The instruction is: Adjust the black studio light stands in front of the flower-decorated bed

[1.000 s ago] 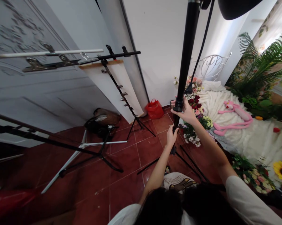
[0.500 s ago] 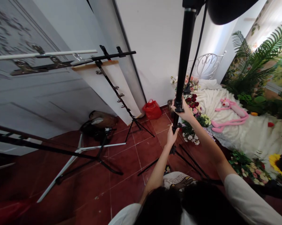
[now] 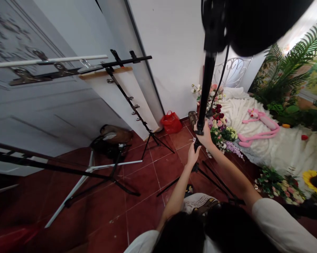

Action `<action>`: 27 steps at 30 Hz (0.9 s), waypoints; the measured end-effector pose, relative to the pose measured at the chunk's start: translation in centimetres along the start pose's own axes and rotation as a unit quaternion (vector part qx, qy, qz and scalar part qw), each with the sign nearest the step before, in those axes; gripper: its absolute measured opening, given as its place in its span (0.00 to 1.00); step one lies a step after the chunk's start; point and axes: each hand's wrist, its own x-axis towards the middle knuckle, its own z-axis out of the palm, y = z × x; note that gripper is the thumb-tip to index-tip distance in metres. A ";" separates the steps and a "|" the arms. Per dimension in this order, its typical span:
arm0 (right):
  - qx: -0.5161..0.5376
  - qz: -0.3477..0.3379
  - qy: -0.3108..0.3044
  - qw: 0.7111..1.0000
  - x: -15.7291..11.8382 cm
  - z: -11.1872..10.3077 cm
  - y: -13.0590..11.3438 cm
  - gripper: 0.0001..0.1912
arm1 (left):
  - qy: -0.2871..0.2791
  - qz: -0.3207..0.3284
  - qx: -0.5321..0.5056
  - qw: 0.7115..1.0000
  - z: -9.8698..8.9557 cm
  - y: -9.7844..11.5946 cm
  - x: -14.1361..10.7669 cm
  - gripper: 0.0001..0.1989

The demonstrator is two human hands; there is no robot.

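Note:
A black light stand [image 3: 207, 84] rises in front of me, topped by a large dark lamp head [image 3: 255, 28] that runs out of view. My left hand [image 3: 193, 154] is wrapped round the lower part of its pole. Just above, my right hand [image 3: 204, 135] grips the same pole at a dark collar, close to the left one. A cable [image 3: 222, 79] hangs beside the pole. Below my hands the stand's legs [image 3: 213, 181] spread over the floor. The far side of the fingers is partly hidden by the pole.
Left stands a backdrop stand with clips [image 3: 126, 95] and a white board [image 3: 139, 105]. White and black stand legs [image 3: 74, 196] cross the red tiles. A red bag [image 3: 171, 122] sits by the wall. Flowers [image 3: 219, 123] edge a bed with a pink plush toy [image 3: 265, 124].
The lamp head and upper pole have come down. My right hand has moved down with the collar, closer to my left hand, which stays about where it was.

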 end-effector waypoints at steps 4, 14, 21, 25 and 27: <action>-0.013 0.040 -0.007 0.999 -4.0 1.3 5.2 0.19 | -0.035 0.040 0.038 0.998 -0.6 -0.4 0.2 0.22; 0.038 0.051 -0.210 0.976 -3.6 -5.3 8.0 0.28 | -0.038 0.049 0.093 0.994 -1.0 -0.8 0.4 0.21; 0.074 0.214 -0.118 0.967 -4.3 -6.4 11.2 0.20 | -0.025 0.035 0.125 0.991 -0.6 -0.8 0.1 0.24; 0.012 0.249 -0.082 0.965 -3.9 -5.0 11.6 0.19 | -0.029 0.042 0.128 0.991 -0.7 -0.9 0.1 0.24; 0.001 0.261 -0.096 0.961 -3.4 -4.8 11.3 0.17 | -0.033 0.045 0.128 0.990 -0.7 -0.9 0.0 0.24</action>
